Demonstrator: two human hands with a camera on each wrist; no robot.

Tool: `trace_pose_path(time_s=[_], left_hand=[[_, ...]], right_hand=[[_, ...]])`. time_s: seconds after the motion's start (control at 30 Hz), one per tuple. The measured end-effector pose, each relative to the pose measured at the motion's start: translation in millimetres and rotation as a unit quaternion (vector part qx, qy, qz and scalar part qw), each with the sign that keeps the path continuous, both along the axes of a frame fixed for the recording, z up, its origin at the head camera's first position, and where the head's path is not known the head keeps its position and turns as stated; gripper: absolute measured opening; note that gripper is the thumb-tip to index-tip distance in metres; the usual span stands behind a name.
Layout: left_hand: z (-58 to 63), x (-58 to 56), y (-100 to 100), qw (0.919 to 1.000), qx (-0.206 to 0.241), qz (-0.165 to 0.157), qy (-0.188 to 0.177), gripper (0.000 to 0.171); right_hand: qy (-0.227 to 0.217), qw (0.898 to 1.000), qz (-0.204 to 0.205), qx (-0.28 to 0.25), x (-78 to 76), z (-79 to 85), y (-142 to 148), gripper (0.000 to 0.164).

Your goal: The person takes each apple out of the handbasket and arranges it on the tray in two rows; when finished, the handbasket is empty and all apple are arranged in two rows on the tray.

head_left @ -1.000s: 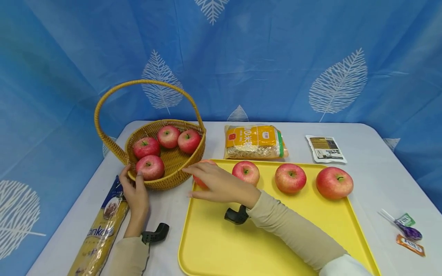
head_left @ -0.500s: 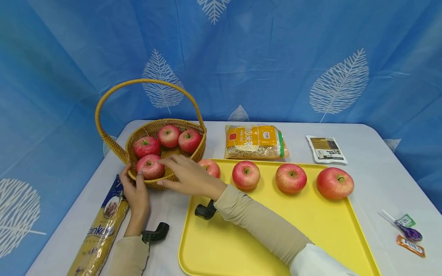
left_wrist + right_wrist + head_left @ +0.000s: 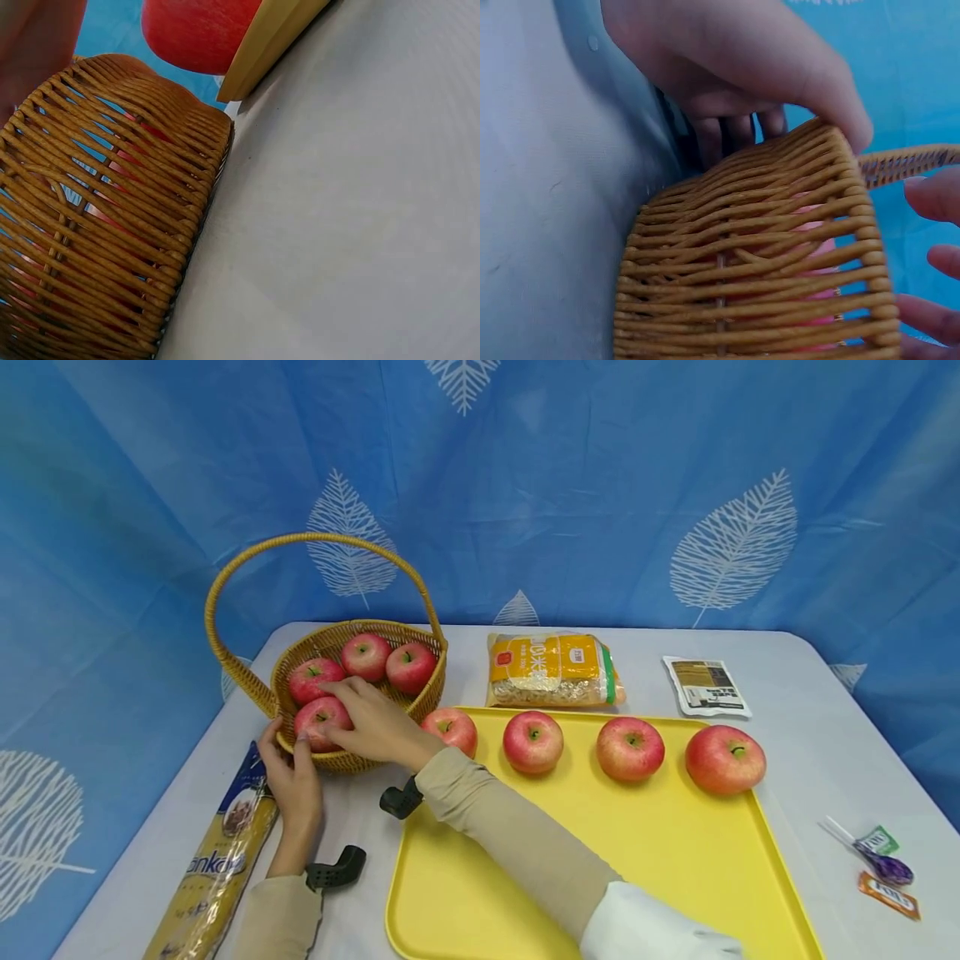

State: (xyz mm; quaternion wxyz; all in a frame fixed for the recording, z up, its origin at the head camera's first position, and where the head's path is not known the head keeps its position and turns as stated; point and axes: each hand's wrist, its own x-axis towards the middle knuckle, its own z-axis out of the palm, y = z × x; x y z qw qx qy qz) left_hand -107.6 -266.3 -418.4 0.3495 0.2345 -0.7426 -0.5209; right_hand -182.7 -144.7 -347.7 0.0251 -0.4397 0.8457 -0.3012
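A woven wicker basket (image 3: 352, 766) with a tall arched handle holds several red apples. My left hand (image 3: 294, 781) grips its near-left rim, thumb over the edge and fingers against the outside weave, as the right wrist view also shows. My right hand (image 3: 375, 720) reaches over the front rim into the basket. Its thumb and fingers curve round the right side of the front apple (image 3: 315, 720), which sits at the bottom. Behind it lie another apple (image 3: 311, 679), a paler apple (image 3: 365, 657) and a right-hand apple (image 3: 411, 667). The left wrist view shows the basket's weave (image 3: 112, 202) up close.
A yellow tray (image 3: 465, 893) bears a row of apples (image 3: 533, 742) along its back edge. A noodle-like packet (image 3: 217, 860) lies left of my left arm. Behind the tray rest an orange-labelled bag (image 3: 553, 668) and a small pouch (image 3: 707, 685); a lollipop (image 3: 885, 864) and sweets lie far right.
My right hand has moved left from over the tray into the basket and come round the front apple, which has shifted slightly left. The left hand has stayed on the rim.
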Motion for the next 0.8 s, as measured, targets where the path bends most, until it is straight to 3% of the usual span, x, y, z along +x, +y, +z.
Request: trace_pose_path(time_s=[0.23,0.47,0.8], left_hand=[[8.1,3.3,4.1,1.0000,0.002,-0.003,0.004,0.043],[0.9,0.9,-0.3,1.0000,0.008,-0.005,0.001,0.044],[-0.5,-0.1,0.1,0.9998,0.012,-0.011,0.009,0.044]], right_hand=[[-0.036,0.999,0.018,0.020,-9.0,-2.8,-14.4,0.067],[-0.067,0.996,0.041,0.051,-12.8,-6.9,-18.0,0.075],[-0.127,0.985,0.041,0.113,-20.9,-3.5,-22.4,0.089]])
